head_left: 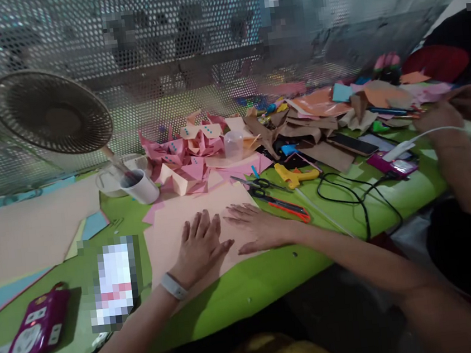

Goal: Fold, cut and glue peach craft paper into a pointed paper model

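Note:
A sheet of pale peach paper (161,229) lies on the green-covered table (240,305) in front of me. My left hand (202,241), with a white band at the wrist, rests flat on the middle of the sheet, fingers spread. Beside it, my right hand (260,227) also lies flat on the paper, its fingers pointing left. Neither hand grips anything. Close beyond my right hand are a black-handled pair of scissors (261,184) and an orange-and-black utility knife (287,207). A yellow glue gun (296,175) sits a little farther off.
At left stand a fan (54,114) and a white mug (139,187), near large paper sheets (33,220), a lit phone (116,284) and a purple power bank (38,326). Pink folded papers (192,147) and brown scraps (320,139) line the back. A co-worker's hands (444,121) are at right.

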A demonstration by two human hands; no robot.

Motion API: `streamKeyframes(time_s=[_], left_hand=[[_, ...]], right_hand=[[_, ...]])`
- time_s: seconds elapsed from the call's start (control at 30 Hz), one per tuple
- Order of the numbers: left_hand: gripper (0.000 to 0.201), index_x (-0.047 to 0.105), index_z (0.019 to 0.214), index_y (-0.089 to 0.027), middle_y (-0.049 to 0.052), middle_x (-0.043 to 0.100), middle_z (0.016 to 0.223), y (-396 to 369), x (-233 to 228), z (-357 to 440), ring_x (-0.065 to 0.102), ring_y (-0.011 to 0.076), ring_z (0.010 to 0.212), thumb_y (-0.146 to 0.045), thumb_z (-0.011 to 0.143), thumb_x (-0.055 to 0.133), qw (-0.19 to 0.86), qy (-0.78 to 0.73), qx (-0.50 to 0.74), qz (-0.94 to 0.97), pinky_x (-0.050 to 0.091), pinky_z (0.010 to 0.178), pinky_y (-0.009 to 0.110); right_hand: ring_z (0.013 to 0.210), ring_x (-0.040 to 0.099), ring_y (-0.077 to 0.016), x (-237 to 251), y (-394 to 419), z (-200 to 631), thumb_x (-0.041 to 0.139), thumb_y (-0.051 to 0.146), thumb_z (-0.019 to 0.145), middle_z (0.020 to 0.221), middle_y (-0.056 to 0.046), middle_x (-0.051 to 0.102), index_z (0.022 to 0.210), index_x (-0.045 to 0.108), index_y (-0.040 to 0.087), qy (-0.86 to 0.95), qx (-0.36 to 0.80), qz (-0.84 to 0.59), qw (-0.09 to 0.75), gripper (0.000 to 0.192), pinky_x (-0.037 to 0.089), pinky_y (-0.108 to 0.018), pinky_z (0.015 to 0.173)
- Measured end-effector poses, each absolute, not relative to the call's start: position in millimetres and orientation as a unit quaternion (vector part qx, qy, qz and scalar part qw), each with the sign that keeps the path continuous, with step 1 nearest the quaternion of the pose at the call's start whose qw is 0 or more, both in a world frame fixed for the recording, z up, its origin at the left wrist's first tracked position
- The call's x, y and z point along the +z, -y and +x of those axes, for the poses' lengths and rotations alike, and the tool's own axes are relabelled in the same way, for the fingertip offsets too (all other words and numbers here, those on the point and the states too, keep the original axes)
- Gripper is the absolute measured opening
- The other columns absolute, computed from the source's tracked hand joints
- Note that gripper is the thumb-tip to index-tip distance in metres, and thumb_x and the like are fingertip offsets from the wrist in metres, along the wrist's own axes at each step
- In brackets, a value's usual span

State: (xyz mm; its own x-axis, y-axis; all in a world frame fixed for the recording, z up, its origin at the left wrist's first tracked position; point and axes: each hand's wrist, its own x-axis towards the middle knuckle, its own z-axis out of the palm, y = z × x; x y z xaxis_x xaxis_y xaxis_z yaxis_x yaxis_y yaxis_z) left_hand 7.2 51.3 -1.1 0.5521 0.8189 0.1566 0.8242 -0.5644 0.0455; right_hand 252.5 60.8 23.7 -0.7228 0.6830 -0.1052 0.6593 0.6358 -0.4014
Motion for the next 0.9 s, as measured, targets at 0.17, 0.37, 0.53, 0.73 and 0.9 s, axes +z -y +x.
streamKeyframes(time_s=[0.17,0.37,0.53,0.73,0.9], left_hand=[[0.075,0.037,0.15,-0.019,0.017,0.03,0.158,-47.0,2.3,5.6,0.025,0.0377,0.146,-0.065,0.092,0.038,0.017,0.469,-0.073,-0.88,0.023,0.115,0.06],[0.064,0.025,0.155,-0.021,0.011,0.026,0.161,-59.9,8.4,-5.4,0.017,0.0296,0.149,-0.052,0.1,0.028,-0.014,0.45,-0.07,-0.89,0.021,0.118,0.054],[0.069,0.022,0.155,-0.011,0.019,0.018,0.161,-47.4,26.6,-7.2,0.01,0.0326,0.15,-0.051,0.099,0.032,-0.053,0.501,-0.072,-0.861,0.009,0.119,0.059],[0.049,0.053,0.14,-0.025,0.004,0.065,0.131,18.2,70.8,14.5,0.056,0.0192,0.127,-0.049,0.098,0.042,-0.476,0.036,0.001,-0.879,0.04,0.11,0.032],[0.053,0.04,0.148,-0.023,0.011,0.042,0.153,-10.0,52.2,-4.1,0.035,0.0252,0.143,-0.047,0.101,0.031,-0.251,0.357,-0.126,-0.891,0.025,0.118,0.049]], right_hand=[[0.151,0.002,-0.028,17.9,-46.7,266.6,0.047,0.074,0.085,0.163,-0.014,0.009,0.155,0.022,0.015,0.918,0.199,-0.341,0.014,0.095,0.004,-0.048,0.123],[0.151,0.006,-0.0276,7.2,-42.7,267.8,0.039,0.07,0.091,0.162,-0.013,0.011,0.155,0.025,0.017,0.919,0.178,-0.349,0.034,0.084,0.008,-0.05,0.122],[0.149,0.018,-0.0207,1.6,-49.6,271.4,0.025,0.043,0.103,0.16,-0.009,0.026,0.154,0.028,0.018,0.912,0.193,-0.355,0.073,0.057,0.014,-0.047,0.123],[0.149,0.019,-0.0203,-7.1,-52.2,272.0,0.026,0.034,0.103,0.159,-0.01,0.027,0.152,0.032,0.014,0.916,0.182,-0.347,0.088,0.053,0.016,-0.046,0.123],[0.15,0.016,-0.0231,-0.7,-47.9,268.1,0.026,0.046,0.102,0.16,-0.013,0.024,0.152,0.03,0.01,0.91,0.181,-0.368,0.058,0.062,0.014,-0.048,0.123]])
